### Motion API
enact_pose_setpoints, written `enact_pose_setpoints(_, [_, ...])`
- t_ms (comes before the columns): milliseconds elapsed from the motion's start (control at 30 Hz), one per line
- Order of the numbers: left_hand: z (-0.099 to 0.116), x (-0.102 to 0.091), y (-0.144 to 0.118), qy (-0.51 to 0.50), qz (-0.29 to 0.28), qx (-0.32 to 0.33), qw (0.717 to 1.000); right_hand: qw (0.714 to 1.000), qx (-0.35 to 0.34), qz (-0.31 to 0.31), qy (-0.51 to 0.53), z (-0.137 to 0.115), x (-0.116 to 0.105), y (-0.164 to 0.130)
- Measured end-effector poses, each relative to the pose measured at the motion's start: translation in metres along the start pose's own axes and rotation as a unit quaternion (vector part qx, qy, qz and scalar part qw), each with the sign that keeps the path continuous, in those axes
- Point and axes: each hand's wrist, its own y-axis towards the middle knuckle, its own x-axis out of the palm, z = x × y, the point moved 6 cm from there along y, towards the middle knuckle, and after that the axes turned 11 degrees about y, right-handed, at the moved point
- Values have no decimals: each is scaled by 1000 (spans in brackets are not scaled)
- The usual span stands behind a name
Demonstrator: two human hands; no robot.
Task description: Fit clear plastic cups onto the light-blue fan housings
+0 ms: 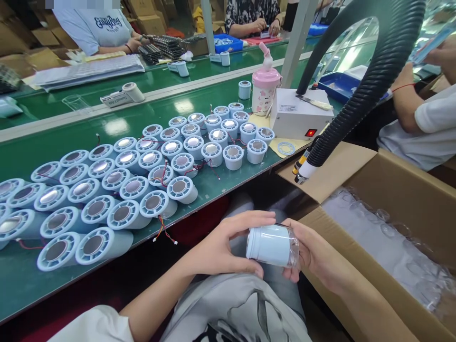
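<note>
Green bench crowded with pale-blue housings, black hose alongside.

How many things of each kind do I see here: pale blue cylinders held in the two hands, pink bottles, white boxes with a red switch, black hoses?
pale blue cylinder, held: 1
pink bottle: 1
white box: 1
black hose: 1
Total: 4
</note>
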Motion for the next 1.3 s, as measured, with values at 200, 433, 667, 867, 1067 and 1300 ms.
enact_pose_setpoints(200, [0,-4,-2,12,12,3,1000,994,96,-22,41,9,8,6])
enact_pose_setpoints(433, [3,1,-11,32,12,-33,999,982,180,-35,45,22,10,3])
enact_pose_setpoints(667, [8,3,-21,-30,21,-151,988,982,-133,-42,-129,4,2,1])
enact_pose_setpoints(867, [-1,5,-24,-115,-6,-193,974,718,-480,-116,-491,-19,22,-27])
enact_pose_setpoints(1067, [-3,-2,-18,-98,-22,-148,984,907,-308,-82,-277,-13,3,-8])
enact_pose_setpoints(1300, [-14,6,-14,-177,-55,-162,969,956,-215,-23,-198,-15,-1,-5])
